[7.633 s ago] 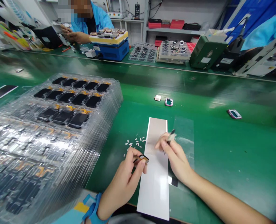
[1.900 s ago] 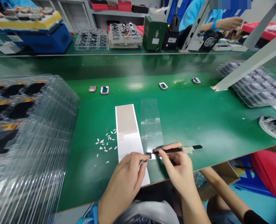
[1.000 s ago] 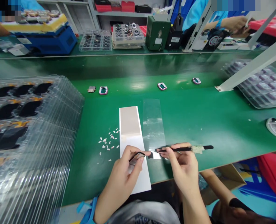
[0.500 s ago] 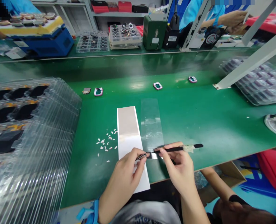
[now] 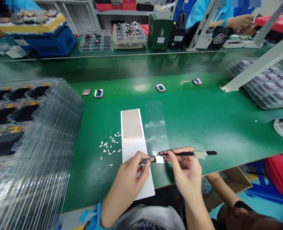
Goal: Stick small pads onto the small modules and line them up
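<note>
Seen from the head camera, the left hand [image 5: 126, 182] is curled, its thumb and forefinger pinching a thin dark-and-silver piece [image 5: 144, 161], too small to identify. The right hand [image 5: 184, 174] pinches a slim black brush [image 5: 183, 153] between thumb and fingers, with a pale tuft [image 5: 200, 155] partway along it. The brush's near end reaches toward a small dark patch [image 5: 153, 159] at the lower end of a clear film strip [image 5: 155, 127]. The hands are close together, the left one over a white liner strip [image 5: 131, 134], which lies beside the film on the green bench [image 5: 203, 121]. Small white flecks [image 5: 109, 147] lie left of the liner. Fine work like this seems best done with the wrists low and steady and the two tips brought together slowly.
</note>
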{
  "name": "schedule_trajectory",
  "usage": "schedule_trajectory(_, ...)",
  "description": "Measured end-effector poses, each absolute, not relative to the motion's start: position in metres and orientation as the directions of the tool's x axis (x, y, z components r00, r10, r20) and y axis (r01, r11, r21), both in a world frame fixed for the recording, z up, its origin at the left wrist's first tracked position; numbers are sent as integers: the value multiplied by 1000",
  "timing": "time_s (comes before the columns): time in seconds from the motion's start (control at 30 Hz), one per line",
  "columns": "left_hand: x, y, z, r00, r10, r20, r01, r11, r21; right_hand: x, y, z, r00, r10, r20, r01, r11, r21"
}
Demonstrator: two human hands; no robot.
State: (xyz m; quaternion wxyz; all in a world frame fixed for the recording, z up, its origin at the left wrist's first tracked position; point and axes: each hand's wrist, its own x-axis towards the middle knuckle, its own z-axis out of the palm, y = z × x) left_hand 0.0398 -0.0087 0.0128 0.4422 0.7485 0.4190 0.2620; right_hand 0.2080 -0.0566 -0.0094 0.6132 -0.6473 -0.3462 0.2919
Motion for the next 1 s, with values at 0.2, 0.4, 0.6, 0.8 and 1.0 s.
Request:
schedule_trajectory(0.2, 36, -6, 18, 451, 892, 17, 281, -161, 946, 207, -57, 5, 622, 772, 131, -12, 177, -984)
schedule_trajectory(0.4, 31, -5, 29, 441, 897, 16, 118, -76, 990, 187, -59, 33, 511, 778, 367, -37, 446, -894)
schedule_trajectory(0.6, 31, -2, 35, 381, 923, 60, 117, -112, 987, 167, -45, 48, 431, 746, 507, 6, 560, -829)
schedule_trajectory(0.8, 28, 5, 36, 333, 924, 187, 261, -281, 924, 151, -29, 50, 399, 738, 544, 21, 586, -810)
schedule_trajectory(1.0, 25, 8, 33, 354, 910, 215, 312, -332, 890, 143, -19, 41, 393, 744, 540, 75, 559, -825)
